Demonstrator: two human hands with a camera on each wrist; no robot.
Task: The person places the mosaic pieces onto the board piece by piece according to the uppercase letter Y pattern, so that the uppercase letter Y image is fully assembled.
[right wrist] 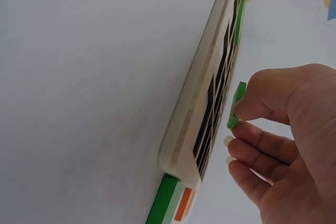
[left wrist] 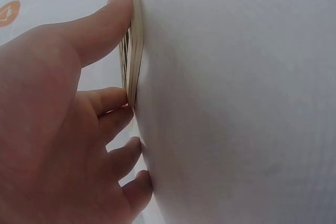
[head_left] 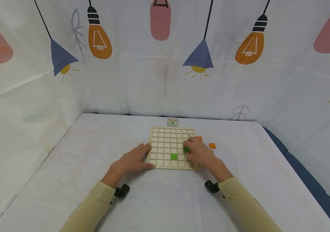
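Observation:
A pale wooden grid board lies on the white table. My left hand rests at its left side, fingers along the edge and thumb at the near left corner; the left wrist view shows the thumb against the board's rim. Over the right part of the grid, my right hand pinches a small green square tile between thumb and index finger. In the right wrist view, a gap separates that tile from the board. Another green tile lies in a cell nearer the front.
Orange tiles lie right of the board, some partly hidden by the right hand. A green tile beside the board shows in the right wrist view. A small card with a coloured grid pattern lies behind the board.

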